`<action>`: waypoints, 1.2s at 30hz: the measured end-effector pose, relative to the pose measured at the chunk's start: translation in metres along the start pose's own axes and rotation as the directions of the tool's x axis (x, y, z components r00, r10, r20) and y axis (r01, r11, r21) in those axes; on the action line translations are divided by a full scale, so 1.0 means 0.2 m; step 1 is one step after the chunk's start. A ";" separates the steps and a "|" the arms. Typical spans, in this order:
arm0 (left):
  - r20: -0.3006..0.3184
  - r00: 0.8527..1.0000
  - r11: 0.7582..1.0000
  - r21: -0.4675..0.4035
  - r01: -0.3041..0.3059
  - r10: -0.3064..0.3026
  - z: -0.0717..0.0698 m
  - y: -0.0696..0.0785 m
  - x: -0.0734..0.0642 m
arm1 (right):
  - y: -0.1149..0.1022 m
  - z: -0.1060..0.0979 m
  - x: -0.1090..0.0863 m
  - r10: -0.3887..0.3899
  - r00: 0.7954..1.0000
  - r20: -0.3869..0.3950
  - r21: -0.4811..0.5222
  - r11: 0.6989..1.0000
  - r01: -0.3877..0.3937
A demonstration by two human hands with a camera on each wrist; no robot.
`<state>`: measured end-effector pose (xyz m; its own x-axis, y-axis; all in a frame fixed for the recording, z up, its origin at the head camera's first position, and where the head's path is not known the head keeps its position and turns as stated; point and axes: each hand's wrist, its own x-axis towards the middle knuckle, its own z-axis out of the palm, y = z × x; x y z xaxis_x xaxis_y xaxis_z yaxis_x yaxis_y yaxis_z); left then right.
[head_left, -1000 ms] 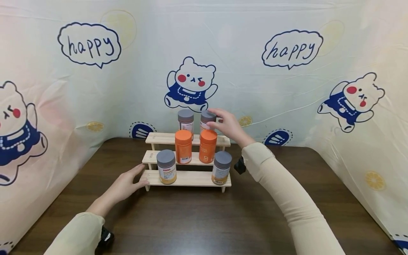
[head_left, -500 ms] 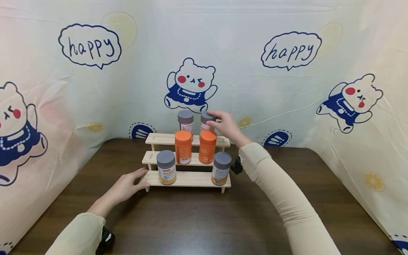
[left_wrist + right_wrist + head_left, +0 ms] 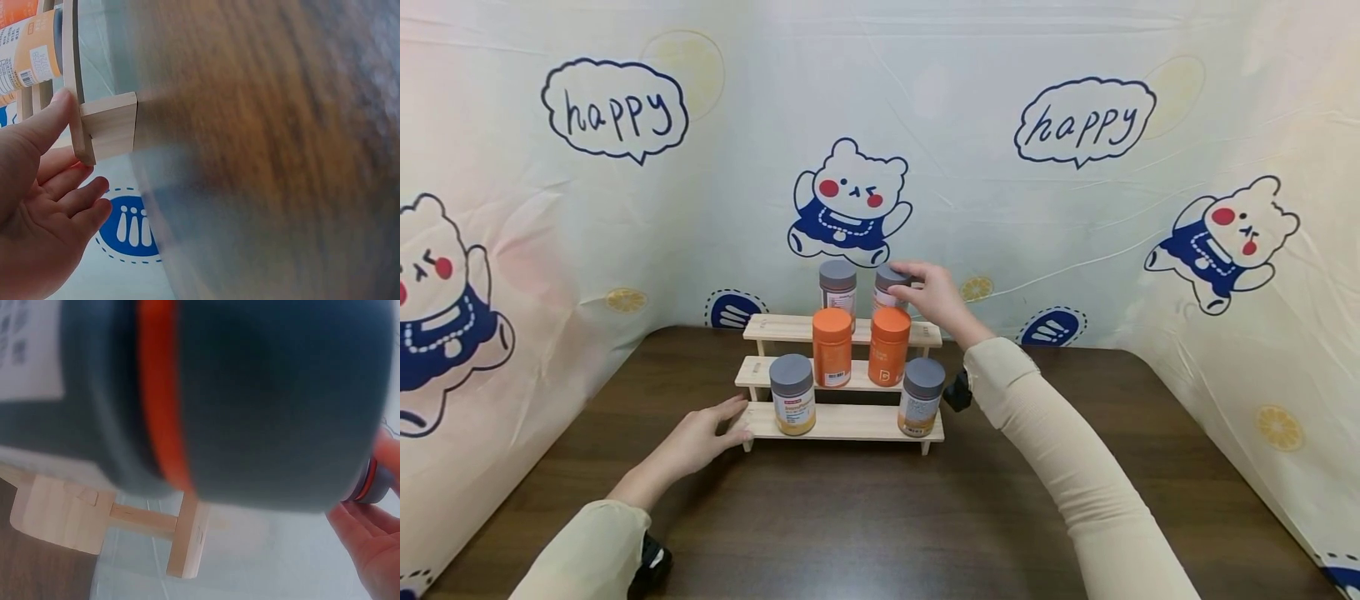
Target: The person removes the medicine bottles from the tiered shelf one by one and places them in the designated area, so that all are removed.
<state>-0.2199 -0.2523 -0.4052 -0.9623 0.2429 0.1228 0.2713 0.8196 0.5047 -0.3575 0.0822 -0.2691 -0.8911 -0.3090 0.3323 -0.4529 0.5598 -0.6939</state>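
Note:
A three-step wooden rack [image 3: 857,422] holds several bottles. On its top step, my right hand [image 3: 936,293] grips the right grey-lidded bottle [image 3: 883,283] by its lid, thumb in front. The right wrist view has that same bottle [image 3: 379,482] at its right edge, partly behind the fingers. My left hand [image 3: 696,435] holds the left end of the lowest step; in the left wrist view the thumb [image 3: 53,119] presses the board and the fingers lie behind it. Two orange bottles, one left [image 3: 832,350] and one right [image 3: 889,348], stand on the middle step.
Another grey-lidded bottle [image 3: 837,287] stands at the top left. The lowest step bears a left bottle [image 3: 792,400] and a right bottle [image 3: 921,400], whose grey lid [image 3: 281,400] looms close in the right wrist view. Behind the brown table [image 3: 850,517] hangs a printed curtain [image 3: 970,183].
My right hand has drawn its fingers closer around the top right bottle's lid. The left hand shifted slightly at the rack's end. The bottles keep their places on the steps.

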 end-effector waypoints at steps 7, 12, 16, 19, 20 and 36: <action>0.001 1.000 1.000 0.001 0.001 -0.001 0.00 0.00 0.00 | 0.01 -0.01 -0.01 -0.018 1.000 -0.015 -0.010 1.000 0.018; -0.008 1.000 1.000 0.004 -0.002 0.002 0.00 -0.01 0.00 | 0.01 -0.03 -0.02 -0.022 0.999 -0.027 -0.003 1.000 0.022; -0.016 1.000 1.000 0.003 -0.007 0.008 0.00 -0.01 0.01 | 0.02 -0.04 -0.03 -0.036 0.998 -0.042 0.000 0.999 0.036; -0.017 1.000 1.000 0.004 -0.011 0.011 0.01 -0.01 0.01 | 0.04 -0.05 -0.04 -0.057 0.997 -0.053 0.000 0.998 0.057; -0.015 1.000 1.000 0.004 -0.011 0.011 0.01 -0.01 0.00 | 0.05 -0.06 -0.05 -0.062 0.996 -0.057 0.003 0.998 0.063; -0.001 1.000 1.000 0.005 -0.002 0.002 0.00 0.00 0.01 | 0.18 -0.24 -0.16 -0.030 0.988 -0.151 0.057 0.998 0.039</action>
<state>-0.2212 -0.2520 -0.4052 -0.9618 0.2436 0.1249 0.2730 0.8219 0.5000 -0.3472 0.1484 -0.2737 -0.8714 -0.2058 0.4454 -0.4846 0.5026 -0.7159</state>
